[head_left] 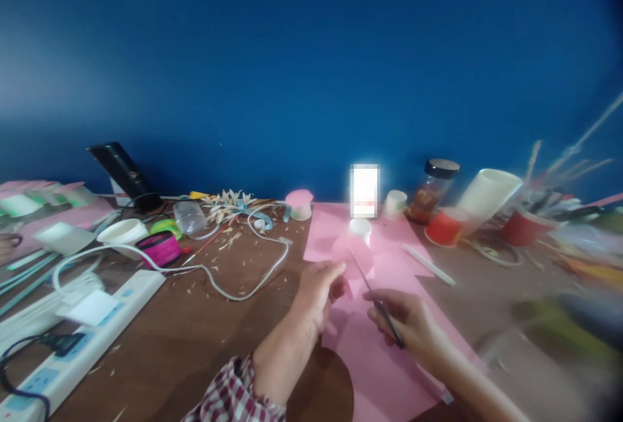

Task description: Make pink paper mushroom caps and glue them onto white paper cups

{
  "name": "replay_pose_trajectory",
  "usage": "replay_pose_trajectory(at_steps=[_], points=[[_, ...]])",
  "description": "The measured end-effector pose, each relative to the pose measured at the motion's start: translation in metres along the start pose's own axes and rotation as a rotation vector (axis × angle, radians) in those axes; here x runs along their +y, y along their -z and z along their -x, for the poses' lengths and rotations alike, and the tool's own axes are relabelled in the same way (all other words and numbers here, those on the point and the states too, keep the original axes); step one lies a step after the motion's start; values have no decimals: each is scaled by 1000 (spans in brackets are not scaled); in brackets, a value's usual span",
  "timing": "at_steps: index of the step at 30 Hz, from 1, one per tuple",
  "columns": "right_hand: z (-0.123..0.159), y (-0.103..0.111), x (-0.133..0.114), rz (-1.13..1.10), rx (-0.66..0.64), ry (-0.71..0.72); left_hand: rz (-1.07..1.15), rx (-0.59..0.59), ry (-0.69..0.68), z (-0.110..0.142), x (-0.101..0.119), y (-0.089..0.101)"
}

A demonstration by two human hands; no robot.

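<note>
My left hand (318, 289) is closed in a pinch at the near left edge of a rounded piece of pink paper (357, 263). In my right hand (409, 321) I grip a slim, dark-handled tool (388, 326). Its thin, blade-like end points up and left across the pink paper; blur hides whether it is a knife or scissors. A small white paper cup (361, 228) stands just behind the rounded piece. Under both hands lie larger pink sheets (384, 357), one with a big curved cut-out along its left edge.
A bright screen (365, 189) stands at the back wall. On the left are a power strip (92, 344), white cables and a magenta tape roll (158, 248). A lidded jar (435, 191), a red-and-white cup (445, 224) and a white stick (428, 264) are on the right.
</note>
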State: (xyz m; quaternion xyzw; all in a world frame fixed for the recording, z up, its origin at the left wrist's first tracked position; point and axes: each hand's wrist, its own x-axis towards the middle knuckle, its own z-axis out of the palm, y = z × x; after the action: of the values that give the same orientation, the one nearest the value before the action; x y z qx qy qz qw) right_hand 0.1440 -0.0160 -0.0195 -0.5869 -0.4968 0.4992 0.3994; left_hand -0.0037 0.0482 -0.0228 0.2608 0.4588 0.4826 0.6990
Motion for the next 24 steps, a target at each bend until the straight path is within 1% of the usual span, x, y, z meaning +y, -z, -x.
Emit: replay_pose_trajectory(at_steps=[11, 15, 24], points=[[1, 0, -2, 21, 13, -5, 11, -11, 3, 1, 0, -1], [1, -1, -2, 0, 28, -29, 0, -15, 3, 1, 0, -1], [0, -1, 1, -34, 28, -35, 10, 1, 4, 2, 2, -2]])
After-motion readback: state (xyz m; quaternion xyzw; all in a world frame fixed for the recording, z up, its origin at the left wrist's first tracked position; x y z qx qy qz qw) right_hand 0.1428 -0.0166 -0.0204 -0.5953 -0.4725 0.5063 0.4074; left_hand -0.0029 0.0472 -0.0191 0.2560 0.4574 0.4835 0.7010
